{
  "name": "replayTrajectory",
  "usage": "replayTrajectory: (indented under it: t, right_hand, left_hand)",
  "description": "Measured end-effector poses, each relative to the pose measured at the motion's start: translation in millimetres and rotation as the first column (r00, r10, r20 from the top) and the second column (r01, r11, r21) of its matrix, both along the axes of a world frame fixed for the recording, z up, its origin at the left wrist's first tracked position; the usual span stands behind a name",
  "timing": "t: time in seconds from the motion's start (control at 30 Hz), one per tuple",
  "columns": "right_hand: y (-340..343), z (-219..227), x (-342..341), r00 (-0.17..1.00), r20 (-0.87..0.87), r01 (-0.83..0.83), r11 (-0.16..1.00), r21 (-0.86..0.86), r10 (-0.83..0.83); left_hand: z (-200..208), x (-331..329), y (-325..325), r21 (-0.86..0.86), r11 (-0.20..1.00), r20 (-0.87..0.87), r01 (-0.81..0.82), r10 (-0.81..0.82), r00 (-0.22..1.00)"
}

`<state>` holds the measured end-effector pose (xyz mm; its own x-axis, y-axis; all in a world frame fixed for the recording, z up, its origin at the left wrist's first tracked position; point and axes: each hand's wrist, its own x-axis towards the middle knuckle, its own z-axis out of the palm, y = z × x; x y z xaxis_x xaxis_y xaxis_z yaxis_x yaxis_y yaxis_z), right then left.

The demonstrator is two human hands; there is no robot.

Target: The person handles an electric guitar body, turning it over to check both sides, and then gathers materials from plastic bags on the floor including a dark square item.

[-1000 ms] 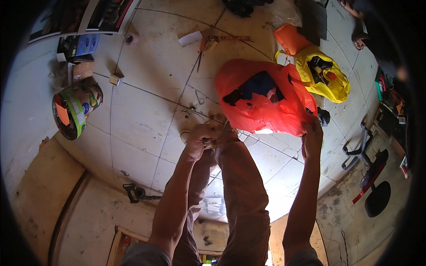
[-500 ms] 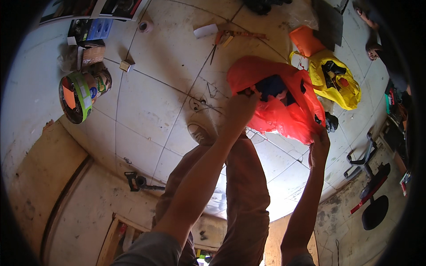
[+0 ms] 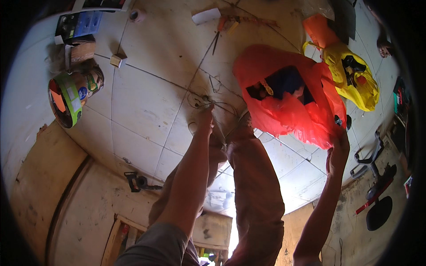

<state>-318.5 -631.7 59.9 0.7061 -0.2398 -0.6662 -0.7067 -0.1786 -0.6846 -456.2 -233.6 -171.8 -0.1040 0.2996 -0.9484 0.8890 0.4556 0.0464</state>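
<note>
My right hand [image 3: 339,148] grips the lower right edge of a red plastic bag [image 3: 284,117], its fingers closed on the thin plastic. The bag's mouth gapes, showing dark blue cloth-like contents [image 3: 286,82] and something black inside. My left hand [image 3: 205,119] reaches down to the tiled floor, fingertips at a loose tangle of thin wire [image 3: 224,106]. Its fingers are seen from behind, so their grip is hard to make out. Beyond the red bag lies a yellow plastic bag [image 3: 366,95] with dark items in it.
On the left, a round tub with a green rim [image 3: 71,93] lies on its side near small boxes [image 3: 83,52]. A small carton [image 3: 118,60], a white piece [image 3: 206,16] and an orange-handled tool [image 3: 220,24] lie farther out. An orange packet [image 3: 320,30] sits beside the yellow bag.
My left hand has left the red bag's mouth and moved left and down to the wire on the floor. My right hand has shifted right with the bag's edge, and the opening shows more.
</note>
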Motion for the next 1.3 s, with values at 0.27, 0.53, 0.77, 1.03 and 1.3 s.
replayTrajectory:
  t: [0.27,0.53,0.77,1.03,1.3]
  right_hand:
    - [32,11,-2,0.983,0.006,0.182,0.976,0.117,-0.184]
    - [63,56,6,0.998,0.046,-0.034,0.956,-0.291,0.049]
    - [92,110,6,0.958,0.1,-0.144,0.757,-0.637,0.267]
    - [191,113,-23,0.881,0.064,-0.471,0.88,0.053,0.468]
    - [128,123,-75,0.964,0.073,-0.231,0.943,-0.239,0.254]
  left_hand:
    - [115,-29,17,0.462,0.875,0.394,0.148,-0.352,0.849]
    - [261,26,9,0.364,0.813,0.473,0.454,-0.582,0.662]
    - [284,47,-16,0.371,0.793,0.56,0.483,-0.606,0.565]
    - [303,64,-50,0.431,0.567,0.542,0.702,-0.785,0.3]
    - [332,90,-65,0.383,0.602,0.642,0.701,-0.719,0.267]
